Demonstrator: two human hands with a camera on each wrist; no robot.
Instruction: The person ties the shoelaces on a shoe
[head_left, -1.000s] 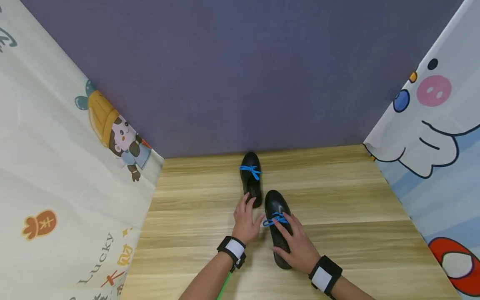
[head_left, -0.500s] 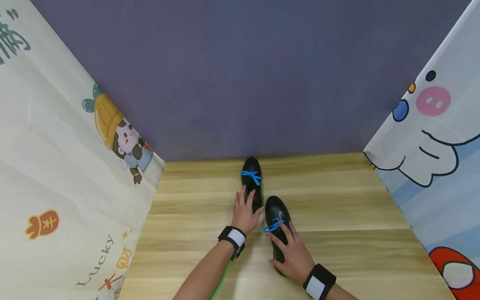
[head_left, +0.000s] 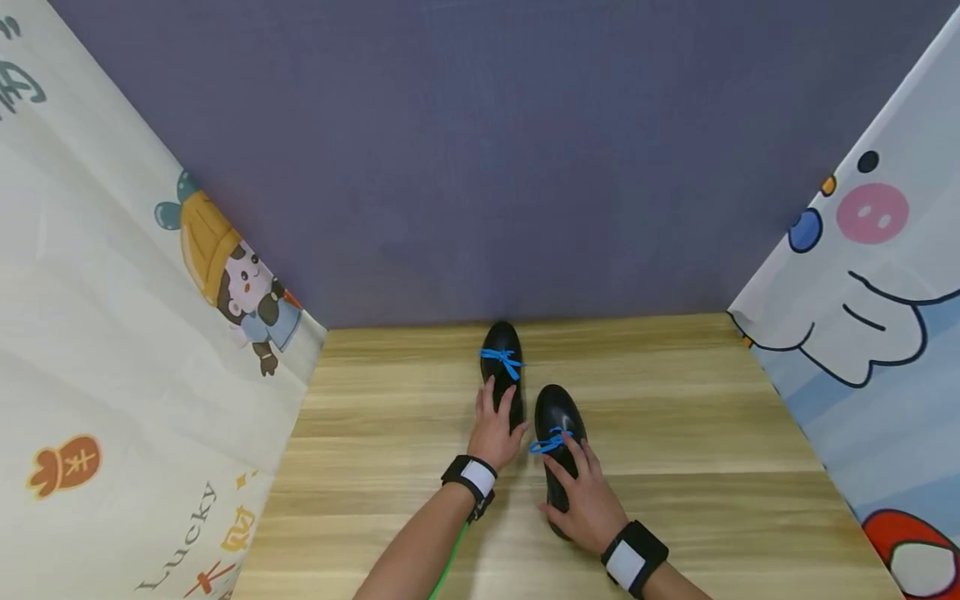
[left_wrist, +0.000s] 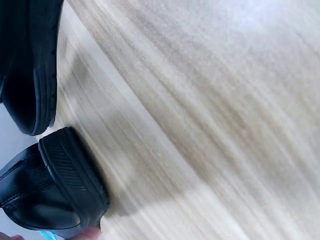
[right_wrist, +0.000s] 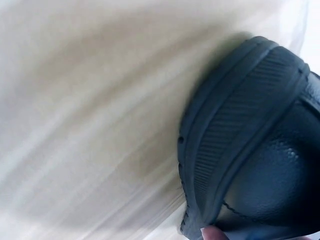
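Observation:
Two black shoes with blue laces tied in bows stand on the wood-grain surface, toes forward. My left hand (head_left: 495, 429) holds the rear of the left shoe (head_left: 501, 336), fingers over its opening and thumb by its right side. A fingertip (left_wrist: 89, 234) shows at that shoe's ridged heel in the left wrist view. My right hand (head_left: 592, 500) spans the right shoe (head_left: 557, 408), thumb on its left side and fingers beside the lace bow (head_left: 550, 442). In the right wrist view the heel (right_wrist: 220, 140) looms large, a fingertip (right_wrist: 214, 233) at its lower edge. My palms hide parts of both shoes.
A grey-purple upright panel (head_left: 480, 167) backs the surface (head_left: 390, 400), and the left shoe's toe reaches it. Printed cloths hang at left (head_left: 105, 292) and right (head_left: 862, 317). A green cord (head_left: 450, 558) runs from the left wrist strap (head_left: 471, 482).
The left hand has come further over the left shoe's heel. The right shoe has slid slightly forward with the right hand over the last half second. The head view has shifted a little.

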